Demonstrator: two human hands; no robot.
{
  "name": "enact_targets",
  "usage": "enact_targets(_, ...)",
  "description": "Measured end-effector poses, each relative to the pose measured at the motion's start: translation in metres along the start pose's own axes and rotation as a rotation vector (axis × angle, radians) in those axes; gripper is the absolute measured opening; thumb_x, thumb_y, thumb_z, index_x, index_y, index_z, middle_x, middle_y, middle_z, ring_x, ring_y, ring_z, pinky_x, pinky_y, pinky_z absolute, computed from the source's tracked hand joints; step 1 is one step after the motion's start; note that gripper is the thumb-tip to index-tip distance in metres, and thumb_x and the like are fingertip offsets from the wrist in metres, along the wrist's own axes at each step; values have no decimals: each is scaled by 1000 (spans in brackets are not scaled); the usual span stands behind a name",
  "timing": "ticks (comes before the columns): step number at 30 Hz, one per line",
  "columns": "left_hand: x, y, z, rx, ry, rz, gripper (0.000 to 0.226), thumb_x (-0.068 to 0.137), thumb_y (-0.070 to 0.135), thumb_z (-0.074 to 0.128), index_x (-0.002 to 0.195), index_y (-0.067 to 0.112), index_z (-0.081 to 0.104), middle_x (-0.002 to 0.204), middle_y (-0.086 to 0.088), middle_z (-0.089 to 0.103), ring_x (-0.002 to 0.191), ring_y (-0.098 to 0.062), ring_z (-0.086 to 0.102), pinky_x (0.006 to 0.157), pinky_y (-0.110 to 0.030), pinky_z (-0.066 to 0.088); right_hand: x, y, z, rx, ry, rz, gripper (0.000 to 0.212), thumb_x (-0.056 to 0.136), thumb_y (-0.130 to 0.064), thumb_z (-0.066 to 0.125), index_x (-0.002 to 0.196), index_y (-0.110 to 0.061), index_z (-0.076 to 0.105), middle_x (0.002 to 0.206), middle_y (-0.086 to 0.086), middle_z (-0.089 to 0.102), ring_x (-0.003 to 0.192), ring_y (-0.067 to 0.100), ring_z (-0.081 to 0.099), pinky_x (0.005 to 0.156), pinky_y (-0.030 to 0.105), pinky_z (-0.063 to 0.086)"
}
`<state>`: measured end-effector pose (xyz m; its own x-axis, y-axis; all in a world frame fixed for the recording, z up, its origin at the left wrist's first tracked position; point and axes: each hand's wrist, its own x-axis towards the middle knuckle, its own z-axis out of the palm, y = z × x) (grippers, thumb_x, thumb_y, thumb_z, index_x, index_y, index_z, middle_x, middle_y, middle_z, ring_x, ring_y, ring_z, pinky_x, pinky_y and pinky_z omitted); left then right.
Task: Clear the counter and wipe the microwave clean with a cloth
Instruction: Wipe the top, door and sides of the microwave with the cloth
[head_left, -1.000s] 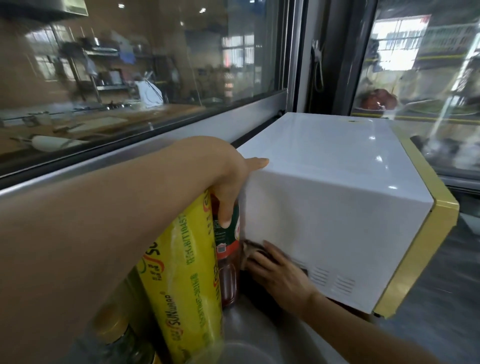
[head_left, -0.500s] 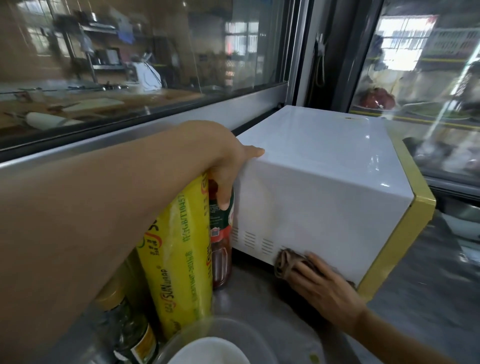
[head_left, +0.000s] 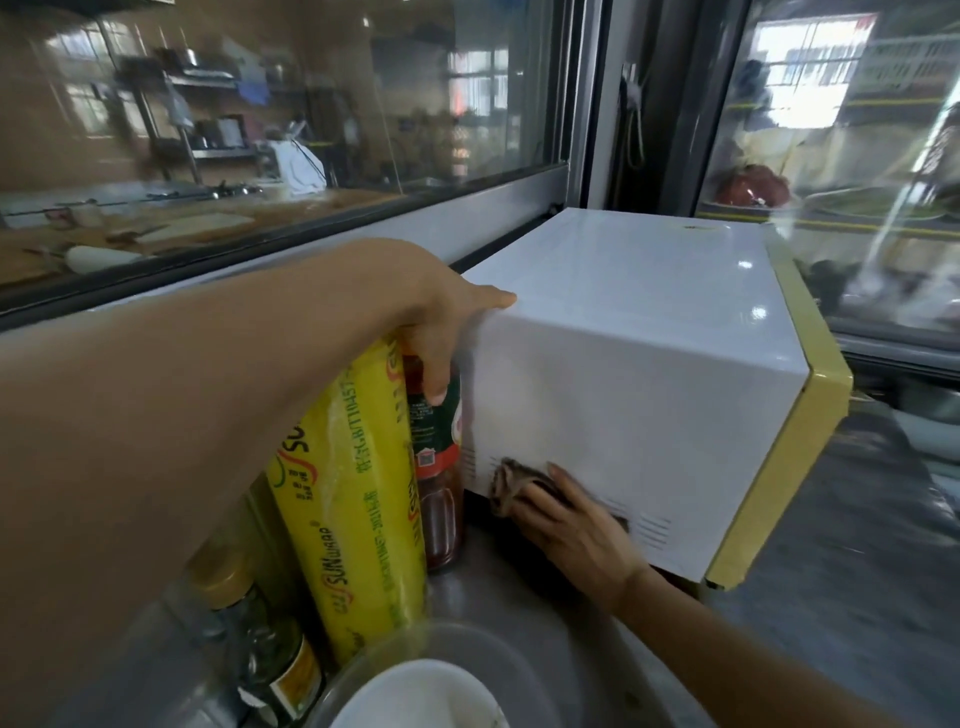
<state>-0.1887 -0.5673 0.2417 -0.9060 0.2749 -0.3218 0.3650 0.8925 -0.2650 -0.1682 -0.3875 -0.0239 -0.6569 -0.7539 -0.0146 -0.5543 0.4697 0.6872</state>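
Far left, near edge of the steel counter (head_left: 524, 613): glass bottle with gold cap (head_left: 260, 649), only partly in frame. Next to it a tall yellow cling-wrap roll (head_left: 353, 509), standing with a slight lean. A clear bowl with a white lid or dish inside (head_left: 415, 691) sits at the near edge; can't tell which it is. Behind the roll, a red sauce jar with green label (head_left: 436, 467) stands just beside the back corner of the microwave.

Left hand (head_left: 441, 322): draped over the top rear corner of the glossy white microwave with yellow front trim (head_left: 649, 364). Thumb lies flat along the top edge, fingers hang down the side panel. Fingers are fairly straight, bracing the box, nothing clasped.

Right hand (head_left: 571, 525): pressed flat on the lower side panel, pinning a bunched brown cloth (head_left: 511, 480) against the vent slots. Fingers mostly extended over the cloth.

The microwave sits at the counter's right end, against the window ledge.

Step in hand, as I read it: wiping the side panel, bottom strip.

Next likely needs strokes higher up the panel, then top and front. The jar crowds the rear corner, so it probably needs shifting to reach there. Counter items aren't cleared yet.
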Motion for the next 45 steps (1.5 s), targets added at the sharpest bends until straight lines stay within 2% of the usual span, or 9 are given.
enact_targets(5,-7,5,-5,20,-32,-34,122,67,21,82,147,38,-9,155,-6,22,132,-30,37,100,-40,41,-72,14,-8,95,-71,85,66,45,-31,88,108,-24,71,119,-5,66,117,20,58,107,47,29)
enact_targets(11,-10,37,7,266,266,-51,100,68,44,75,145,22,14,146,-2,33,133,-23,34,101,-49,30,-122,18,10,74,36,150,68,45,-25,89,110,-22,70,114,-4,66,118,26,47,106,49,30)
enact_targets(13,-8,52,17,172,363,16,108,68,43,75,146,27,2,149,-2,26,136,-23,28,104,-52,29,-134,21,13,67,78,155,66,42,-21,88,107,-21,72,109,-2,67,114,26,44,106,50,30)
enact_targets(21,-5,70,32,49,406,23,117,68,41,77,145,38,-11,157,-5,4,143,-25,15,108,-53,27,-172,40,5,123,153,127,50,51,-28,86,100,-22,74,106,-4,69,110,23,62,113,45,17)
enact_targets(23,-6,70,29,28,390,17,116,68,41,77,145,39,-10,158,-5,3,143,-24,14,106,-53,28,-178,40,-10,127,161,178,45,52,-29,86,95,-24,76,108,-4,69,110,23,63,112,48,28)
enact_targets(28,-8,70,25,-20,357,18,116,67,39,78,144,41,-9,158,-4,2,144,-23,12,107,-54,29,-188,30,-64,378,414,574,31,78,-15,66,110,-13,69,124,10,61,110,33,59,94,40,51)
enact_targets(32,-9,71,25,-42,351,24,116,68,37,78,145,40,-9,158,-4,2,144,-23,10,108,-54,28,-170,44,-110,746,722,1012,59,81,-2,64,136,-8,46,147,15,33,135,26,33,109,21,30)
enact_targets(37,-8,70,26,-33,368,31,113,69,40,75,145,39,-8,157,-6,4,143,-24,12,104,-52,31,-115,85,-127,914,714,1440,61,84,-9,62,139,-7,35,142,15,29,127,29,36,98,39,44)
enact_targets(45,2,75,45,-7,566,13,111,65,43,77,143,35,-2,151,-9,18,136,-28,24,97,-51,37,-102,77,-89,967,839,1566,43,88,-30,60,117,-3,43,115,14,44,106,28,46,93,47,41)
